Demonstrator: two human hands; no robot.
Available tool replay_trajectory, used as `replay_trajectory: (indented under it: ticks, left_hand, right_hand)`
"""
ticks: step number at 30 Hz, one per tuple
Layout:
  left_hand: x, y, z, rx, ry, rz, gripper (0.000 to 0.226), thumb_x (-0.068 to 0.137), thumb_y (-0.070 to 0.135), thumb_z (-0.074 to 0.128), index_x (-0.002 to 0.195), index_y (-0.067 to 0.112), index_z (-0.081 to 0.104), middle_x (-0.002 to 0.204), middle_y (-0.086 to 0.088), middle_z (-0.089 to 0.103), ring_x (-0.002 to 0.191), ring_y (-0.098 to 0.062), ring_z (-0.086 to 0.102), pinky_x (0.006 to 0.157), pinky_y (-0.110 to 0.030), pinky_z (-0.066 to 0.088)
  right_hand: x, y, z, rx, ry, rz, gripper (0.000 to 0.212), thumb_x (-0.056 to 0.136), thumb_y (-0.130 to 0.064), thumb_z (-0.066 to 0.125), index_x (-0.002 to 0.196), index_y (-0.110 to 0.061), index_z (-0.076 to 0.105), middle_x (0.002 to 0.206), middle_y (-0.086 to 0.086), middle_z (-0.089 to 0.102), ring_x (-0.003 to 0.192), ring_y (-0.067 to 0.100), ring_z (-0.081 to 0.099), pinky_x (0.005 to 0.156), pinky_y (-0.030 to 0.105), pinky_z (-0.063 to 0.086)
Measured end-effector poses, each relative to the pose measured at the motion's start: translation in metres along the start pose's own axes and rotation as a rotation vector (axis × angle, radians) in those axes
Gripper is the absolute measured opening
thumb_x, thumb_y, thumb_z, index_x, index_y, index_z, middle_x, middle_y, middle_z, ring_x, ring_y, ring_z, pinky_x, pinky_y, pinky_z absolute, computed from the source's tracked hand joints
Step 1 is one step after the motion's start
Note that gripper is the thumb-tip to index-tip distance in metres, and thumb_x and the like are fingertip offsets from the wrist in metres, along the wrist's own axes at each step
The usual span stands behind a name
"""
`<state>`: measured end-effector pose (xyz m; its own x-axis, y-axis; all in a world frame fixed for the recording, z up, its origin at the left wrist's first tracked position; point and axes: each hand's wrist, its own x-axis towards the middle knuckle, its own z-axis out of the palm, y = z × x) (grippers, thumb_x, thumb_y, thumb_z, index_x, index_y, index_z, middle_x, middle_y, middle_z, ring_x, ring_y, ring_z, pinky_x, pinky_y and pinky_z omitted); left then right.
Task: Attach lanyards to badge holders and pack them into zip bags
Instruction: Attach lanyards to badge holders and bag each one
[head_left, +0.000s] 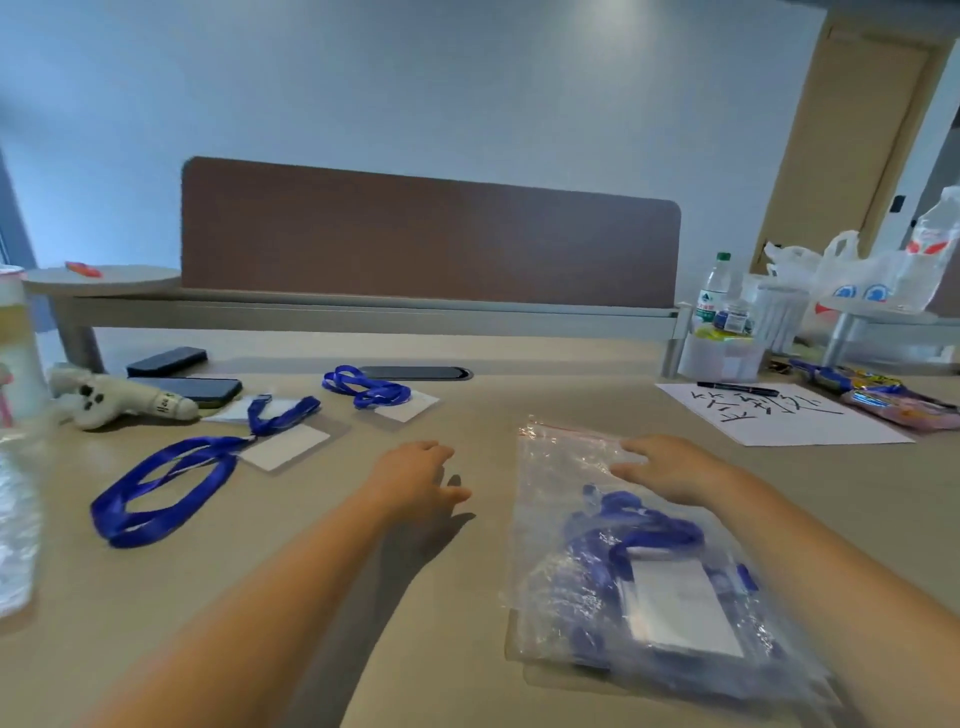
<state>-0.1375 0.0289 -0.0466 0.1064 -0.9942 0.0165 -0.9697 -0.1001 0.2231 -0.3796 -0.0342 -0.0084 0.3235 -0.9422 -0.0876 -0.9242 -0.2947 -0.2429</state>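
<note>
Packing is the step in hand, as I judge it. One zip bag (613, 545) lies flat on the counter (467, 415) at the right, and inside it I can see a blue lanyard (628, 525) bunched up, with a badge holder (675, 608) and its white card below it. The red zip line of the bag is at the far edge, away from the person.

The right hand (670, 467) rests on the upper part of the bag with the fingers nearly straight and spread; it presses the plastic and does not grip it. The left hand (415, 475) is over the bare counter just beside the left edge of the bag, fingers relaxed and a little apart, holding nothing. Whether it touches the counter I cannot tell.

At the left there are more sets not yet packed: a large loop lanyard (156, 491) joined to a second badge holder (283, 447), and farther away a smaller coiled lanyard (363, 387) that lies partly on a third holder (408, 405).

Whether the zip is closed the picture does not show clearly. The next move probably calls for pushing the air out and running the fingers along the red line to seal it, while one hand keeps the thin plastic from sliding. After that, the left hand could reach for the next set.
</note>
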Motion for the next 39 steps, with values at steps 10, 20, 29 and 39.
replay_trajectory:
  ticks: [10,20,29,39]
  left_hand:
    - [-0.065,-0.126,-0.011,0.134,0.131,-0.311,0.070,0.086,0.056,0.044,0.142,0.019,0.024,0.154,-0.005,0.018,0.143,-0.024,0.016,0.116,-0.043,0.019]
    - [-0.076,-0.194,-0.008,0.096,0.026,-0.366,0.077,0.084,0.065,0.032,0.145,0.021,0.016,0.155,-0.003,0.014,0.142,-0.025,0.015,0.116,-0.044,0.015]
    - [-0.087,-0.195,-0.016,-0.065,0.002,-0.212,0.045,0.087,0.052,0.044,0.131,0.042,0.042,0.156,-0.002,0.009,0.143,-0.022,0.010,0.116,-0.049,0.013]
    - [-0.087,-0.191,-0.015,0.024,0.063,-0.219,0.041,0.092,0.047,0.035,0.128,0.031,0.044,0.151,0.000,0.025,0.140,-0.020,0.020,0.115,-0.048,0.016]
  right_hand:
    - [0.021,-0.150,0.051,-0.137,-0.094,-0.263,0.055,0.091,-0.036,0.048,0.139,-0.013,0.034,0.146,0.008,0.038,0.132,0.025,0.038,0.107,0.030,0.032]
    - [0.051,-0.254,0.106,-0.021,-0.051,-0.457,0.044,0.090,-0.037,0.049,0.128,-0.016,0.043,0.136,0.007,0.045,0.119,0.023,0.046,0.099,0.035,0.040]
    - [0.061,-0.280,0.135,0.090,0.078,-0.535,0.034,0.094,-0.039,0.039,0.109,-0.015,0.058,0.108,0.005,0.061,0.098,0.017,0.054,0.090,0.033,0.043]
    - [0.057,-0.281,0.138,0.271,0.174,-0.525,0.035,0.090,-0.040,0.046,0.109,-0.017,0.065,0.114,0.003,0.064,0.107,0.016,0.051,0.092,0.036,0.041]
